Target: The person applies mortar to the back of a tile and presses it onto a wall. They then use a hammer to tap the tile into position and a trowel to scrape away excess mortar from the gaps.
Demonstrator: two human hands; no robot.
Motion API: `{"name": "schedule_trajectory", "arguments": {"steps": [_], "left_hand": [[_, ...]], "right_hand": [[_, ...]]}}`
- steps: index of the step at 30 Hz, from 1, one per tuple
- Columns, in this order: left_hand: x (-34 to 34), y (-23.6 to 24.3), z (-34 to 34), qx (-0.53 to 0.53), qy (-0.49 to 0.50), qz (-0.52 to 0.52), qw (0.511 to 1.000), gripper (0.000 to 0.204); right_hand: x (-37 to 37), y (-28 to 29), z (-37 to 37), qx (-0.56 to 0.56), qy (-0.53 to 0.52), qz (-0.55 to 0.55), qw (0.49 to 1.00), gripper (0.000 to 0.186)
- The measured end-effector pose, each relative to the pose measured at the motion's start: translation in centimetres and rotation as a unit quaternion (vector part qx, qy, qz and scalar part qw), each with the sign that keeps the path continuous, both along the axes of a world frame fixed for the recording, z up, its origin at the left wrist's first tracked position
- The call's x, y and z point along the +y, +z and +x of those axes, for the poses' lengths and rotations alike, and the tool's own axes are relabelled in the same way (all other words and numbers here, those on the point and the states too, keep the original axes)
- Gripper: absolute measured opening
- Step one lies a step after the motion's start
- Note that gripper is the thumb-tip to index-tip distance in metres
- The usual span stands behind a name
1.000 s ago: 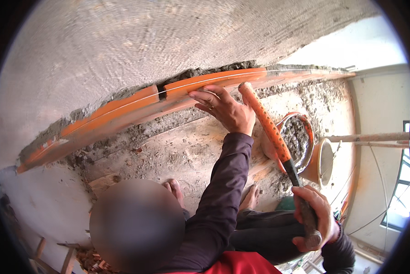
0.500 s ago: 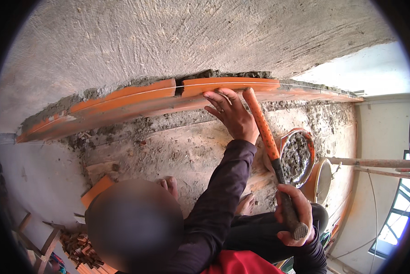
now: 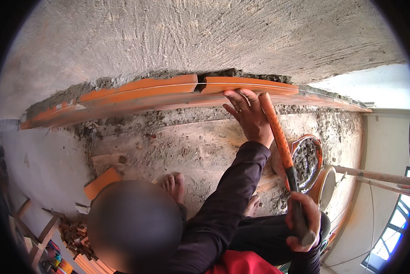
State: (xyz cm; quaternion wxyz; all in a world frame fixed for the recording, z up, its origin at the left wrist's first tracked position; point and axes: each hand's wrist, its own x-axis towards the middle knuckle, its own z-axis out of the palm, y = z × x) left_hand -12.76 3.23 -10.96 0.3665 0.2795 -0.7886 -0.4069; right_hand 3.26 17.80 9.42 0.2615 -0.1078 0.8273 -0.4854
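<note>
A row of orange tiles runs along the foot of the rough grey wall, with a thin string stretched along it. My left hand, fingers spread, rests its fingertips on the edge of a tile right of a dark gap. My right hand is closed round the dark end of a hammer, near its round metal face. The hammer's orange, speckled grip points away from me, its tip beside my left fingers. Whether that tip touches the tile I cannot tell.
Grey mortar fills a bucket, with a pale round container beside it. Bare feet stand on the mortar-strewn floor. A blurred round shape covers the lower left, near a loose orange tile. Poles lie at right.
The whole view has shifted, so the tiles, bucket and hands sit further right. Both hands keep about the same hold and place at the tile.
</note>
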Motion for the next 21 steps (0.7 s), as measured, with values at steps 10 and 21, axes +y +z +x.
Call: {"name": "schedule_trajectory", "arguments": {"steps": [10,21], "left_hand": [[-1.2,-0.7,1.7,0.107,0.022,0.058,0.992,0.079],[-6.4,4.4,2.4,0.147,-0.078,0.837,0.522,0.120]], "right_hand": [[0.2,3.5,1.0,0.010,-0.082,-0.010,0.996,0.060],[0.6,5.9,-1.8,0.079,0.320,0.323,0.887,0.047]]}}
